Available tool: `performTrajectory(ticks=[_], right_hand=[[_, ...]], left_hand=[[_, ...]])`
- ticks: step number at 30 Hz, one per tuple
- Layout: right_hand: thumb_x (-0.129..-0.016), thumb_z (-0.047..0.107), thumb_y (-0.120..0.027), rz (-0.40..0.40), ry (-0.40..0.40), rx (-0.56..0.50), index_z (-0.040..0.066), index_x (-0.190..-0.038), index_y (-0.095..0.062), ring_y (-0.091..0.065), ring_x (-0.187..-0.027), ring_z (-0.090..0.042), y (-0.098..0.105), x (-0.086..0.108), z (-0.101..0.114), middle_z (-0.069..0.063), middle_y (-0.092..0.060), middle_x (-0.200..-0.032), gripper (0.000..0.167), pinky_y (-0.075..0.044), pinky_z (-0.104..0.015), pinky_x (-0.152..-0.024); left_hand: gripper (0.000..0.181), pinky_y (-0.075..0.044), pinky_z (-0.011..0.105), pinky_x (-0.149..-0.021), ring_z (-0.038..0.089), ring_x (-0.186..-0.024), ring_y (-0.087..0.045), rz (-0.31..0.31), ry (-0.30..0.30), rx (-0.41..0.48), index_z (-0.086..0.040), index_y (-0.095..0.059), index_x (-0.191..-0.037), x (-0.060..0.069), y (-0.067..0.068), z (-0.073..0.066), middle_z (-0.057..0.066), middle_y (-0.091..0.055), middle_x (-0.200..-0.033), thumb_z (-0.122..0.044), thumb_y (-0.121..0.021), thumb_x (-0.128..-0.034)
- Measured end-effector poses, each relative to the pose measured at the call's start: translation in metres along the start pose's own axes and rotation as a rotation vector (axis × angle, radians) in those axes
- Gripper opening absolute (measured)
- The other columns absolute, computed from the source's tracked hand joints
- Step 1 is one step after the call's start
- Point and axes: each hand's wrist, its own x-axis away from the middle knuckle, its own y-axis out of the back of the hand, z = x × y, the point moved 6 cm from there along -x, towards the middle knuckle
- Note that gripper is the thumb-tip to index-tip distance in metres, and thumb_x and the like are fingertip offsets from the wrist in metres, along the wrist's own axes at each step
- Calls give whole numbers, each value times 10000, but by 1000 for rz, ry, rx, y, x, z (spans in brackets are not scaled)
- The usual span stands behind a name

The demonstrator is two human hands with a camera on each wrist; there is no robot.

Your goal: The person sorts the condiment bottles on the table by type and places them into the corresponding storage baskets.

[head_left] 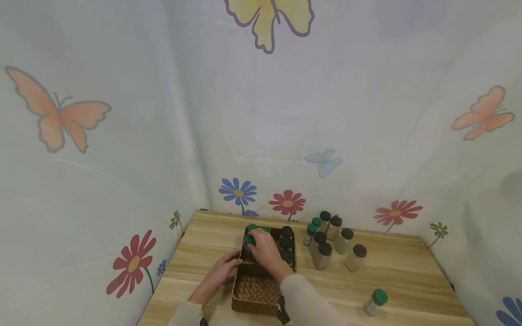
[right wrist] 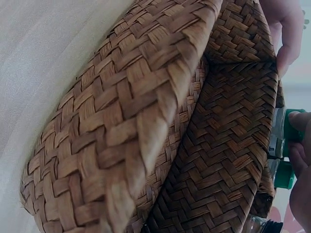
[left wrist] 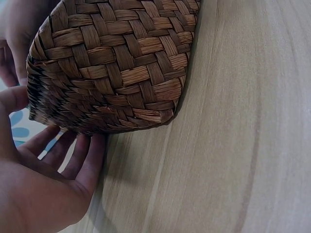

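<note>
Right hand [head_left: 265, 248] is in the far half of the woven basket [head_left: 255, 309], thumb and fingers pinching the green cap of a small jar [right wrist: 294, 125] at the far compartment's left side. Can't tell if that jar is lifted or seated. Left hand [head_left: 222, 269] is at the basket's outer left side: thumb touching the rim, other fingers relaxed and fairly straight along the wall. Hands are apart, the basket's left rim between them.

Basket stands on the wooden table [head_left: 212, 235], left of table middle. A divider splits it into near and far parts; the near part shows its woven floor, right forearm over its right edge. Second green-capped jar [right wrist: 284, 174] is just beside the pinched one, close to the right hand. Black-capped jars [head_left: 287, 243] line the far part's right side, right of the hand.

Right of basket, on the table: a cluster of jars [head_left: 322, 258], mostly black caps, two green at its left. Lone green-capped bottle [head_left: 375, 302] nearer and further right, well apart from both hands. Printed cloth [head_left: 326, 90] with butterflies and flowers behind.
</note>
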Motion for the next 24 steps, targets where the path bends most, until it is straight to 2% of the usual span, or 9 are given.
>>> performTrajectory(ticks=[6,14,19,24], right_hand=[[-922,159,-856,18,-6,12,64,-1243,-730,-709,-1061,-282,-2,1,-2,-102,-706,-1189,357,-627,-424,-859],[-936,197,-845,82,18,46,51,-1390,-667,-693,-1136,-296,-1,3,-5,-130,-661,-1309,510,-613,-443,-926],[-944,209,-838,85,41,14,46,-1351,-689,-680,-1157,-280,12,6,-2,-116,-663,-1299,463,-608,-433,-939],[-972,235,-810,150,84,-26,52,-1346,-695,-676,-1145,-260,34,11,0,-101,-671,-1283,432,-604,-411,-926]], left_hand=[[625,-529,595,-1055,477,-1477,-401,9,3,-14,-11,-437,-1597,0,-1,-2,271,-397,-1634,-327,-597,-1082],[612,-534,602,-1044,476,-1464,-419,2,5,-15,3,-444,-1588,0,-3,-3,268,-420,-1620,-311,-590,-1084],[607,-526,612,-1050,478,-1466,-413,9,0,2,17,-428,-1591,-1,-3,-2,277,-412,-1622,-285,-583,-1088],[615,-528,601,-1053,475,-1464,-418,-4,3,7,16,-439,-1585,-3,-2,1,272,-431,-1610,-298,-601,-1081]])
